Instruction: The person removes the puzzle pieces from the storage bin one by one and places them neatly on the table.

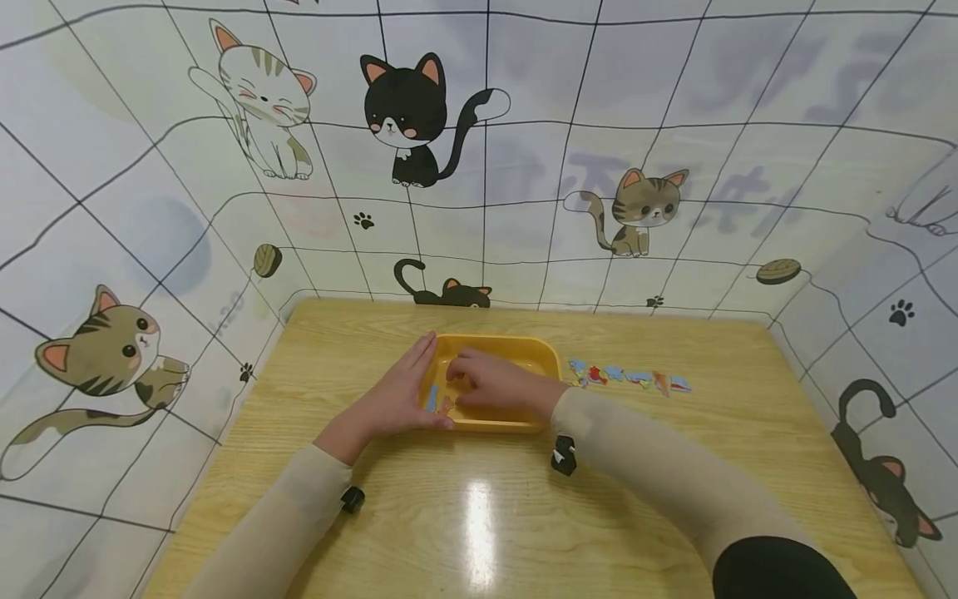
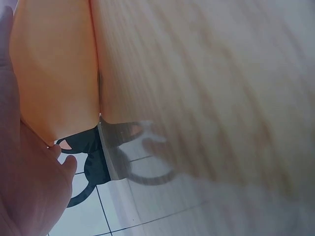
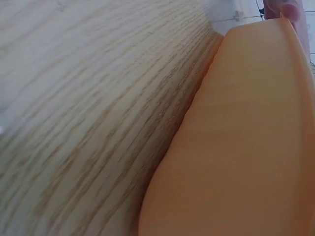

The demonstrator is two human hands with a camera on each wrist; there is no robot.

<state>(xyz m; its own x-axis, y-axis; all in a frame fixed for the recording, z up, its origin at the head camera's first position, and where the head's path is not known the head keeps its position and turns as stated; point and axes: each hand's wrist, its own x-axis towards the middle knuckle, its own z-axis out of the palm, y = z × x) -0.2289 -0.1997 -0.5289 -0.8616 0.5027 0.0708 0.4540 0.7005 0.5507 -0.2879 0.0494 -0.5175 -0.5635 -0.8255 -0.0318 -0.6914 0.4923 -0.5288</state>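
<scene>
A yellow-orange plastic tray (image 1: 516, 427) stands on the wooden table. My left hand (image 1: 400, 395) grips its left end, thumb along the near rim and fingers at the far left corner. My right hand (image 1: 497, 384) reaches into the tray from the right, fingers bent downward, with a gap between thumb and fingertips. Close to that thumb lie a small blue cutout piece (image 1: 432, 398) and an orange-pink one (image 1: 446, 406). In the left wrist view the tray's side wall (image 2: 56, 73) is beside the palm. The right wrist view shows the tray's outer wall (image 3: 241, 132).
Several small colourful cutout pieces (image 1: 615, 373) lie in a row on the table (image 1: 636, 466), right of the tray. Walls with cat drawings (image 1: 407, 116) enclose the table at the back and sides.
</scene>
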